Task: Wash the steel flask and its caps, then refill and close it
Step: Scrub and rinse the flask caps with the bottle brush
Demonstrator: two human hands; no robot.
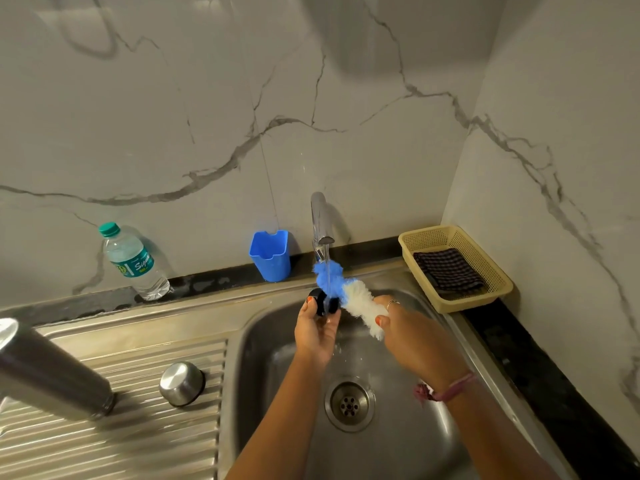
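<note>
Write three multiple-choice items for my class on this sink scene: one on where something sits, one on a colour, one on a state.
1. Where does the steel cap sit?
A. In the basin
B. On the ribbed drainboard
C. In the basket

2. What colour is the cup beside the tap?
A. Blue
B. Red
C. Yellow

3. What is the tap doing?
A. Running
B. Off
C. Covered by a cloth

Answers:
1 B, the cap rests upside down on the drainboard near the steel flask.
2 A, the cup is plainly blue.
3 A, water streams onto the brush held by the right hand, beside the black cap in the left hand.
</note>
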